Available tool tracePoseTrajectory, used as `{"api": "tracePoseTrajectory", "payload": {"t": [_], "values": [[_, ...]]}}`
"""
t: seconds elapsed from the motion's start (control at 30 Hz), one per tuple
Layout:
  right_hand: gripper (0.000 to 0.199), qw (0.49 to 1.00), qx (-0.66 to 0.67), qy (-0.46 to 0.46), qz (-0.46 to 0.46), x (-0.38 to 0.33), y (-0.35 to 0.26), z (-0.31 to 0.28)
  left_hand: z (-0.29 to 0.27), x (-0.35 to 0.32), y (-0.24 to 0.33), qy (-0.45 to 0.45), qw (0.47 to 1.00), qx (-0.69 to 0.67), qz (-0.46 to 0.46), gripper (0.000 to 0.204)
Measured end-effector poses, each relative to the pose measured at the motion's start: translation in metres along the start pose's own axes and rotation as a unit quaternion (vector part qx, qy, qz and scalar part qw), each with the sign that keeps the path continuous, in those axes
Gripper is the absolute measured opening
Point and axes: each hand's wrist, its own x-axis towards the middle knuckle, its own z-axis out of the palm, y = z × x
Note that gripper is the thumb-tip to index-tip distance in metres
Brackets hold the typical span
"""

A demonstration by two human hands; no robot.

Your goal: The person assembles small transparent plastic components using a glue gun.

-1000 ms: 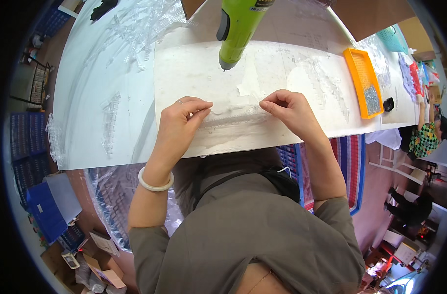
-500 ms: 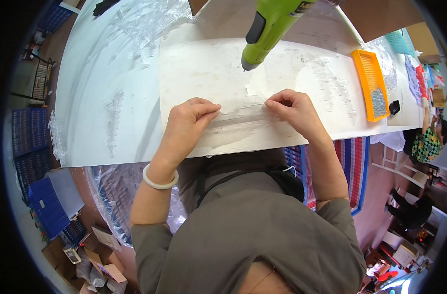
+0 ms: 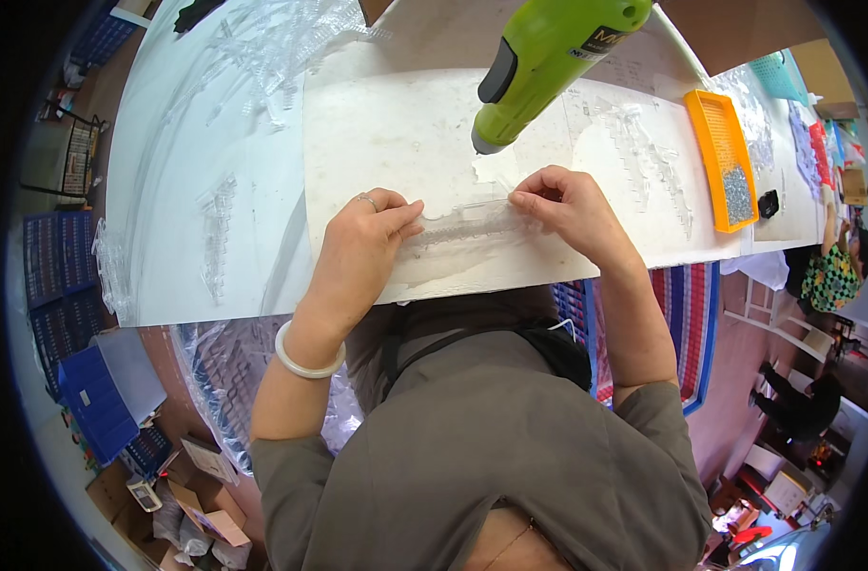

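A thin, clear plastic strip (image 3: 464, 223) stretches between my two hands, low over the pale work board. At its left end, my left hand (image 3: 362, 243) pinches with thumb and forefinger. My right hand (image 3: 572, 214) has the other end between thumb and fingertips. The strip is see-through, so its exact outline against the scuffed board (image 3: 386, 133) is hard to make out. Just beyond my hands hangs a green electric screwdriver (image 3: 557, 67), its tip pointing down and touched by neither hand.
To the right stands an orange tray (image 3: 697, 124) with small metal pieces (image 3: 736, 195), beside a small black object (image 3: 768, 204). Clear plastic strips (image 3: 253, 52) lie in a heap at the far left. A cardboard box (image 3: 748, 29) occupies the far right. Another person (image 3: 828, 276) sits further right.
The strip between my hands shows more plainly now. My left hand has shifted very slightly left, and the screwdriver appears a bit lower and nearer. My right hand has barely moved.
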Motion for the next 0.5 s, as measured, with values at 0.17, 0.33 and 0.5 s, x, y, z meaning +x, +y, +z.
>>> {"api": "tracePoseTrajectory", "payload": {"t": [0.17, 0.33, 0.5], "values": [[0.024, 1.0, -0.01, -0.008, 0.0, 0.001, 0.0, -0.001, 0.003, -0.001, -0.003, 0.015, 1.0, -0.007, 0.003, 0.022], [0.024, 1.0, -0.029, -0.005, -0.011, 0.001, 0.002, -0.001, -0.003, 0.005, 0.004, 0.004, 1.0, 0.004, 0.014, 0.02], [0.023, 0.999, -0.031, -0.013, 0.011, 0.0, -0.003, -0.002, 0.013, 0.023, 0.011, -0.009, 0.998, -0.051, 0.032, 0.019]]}}
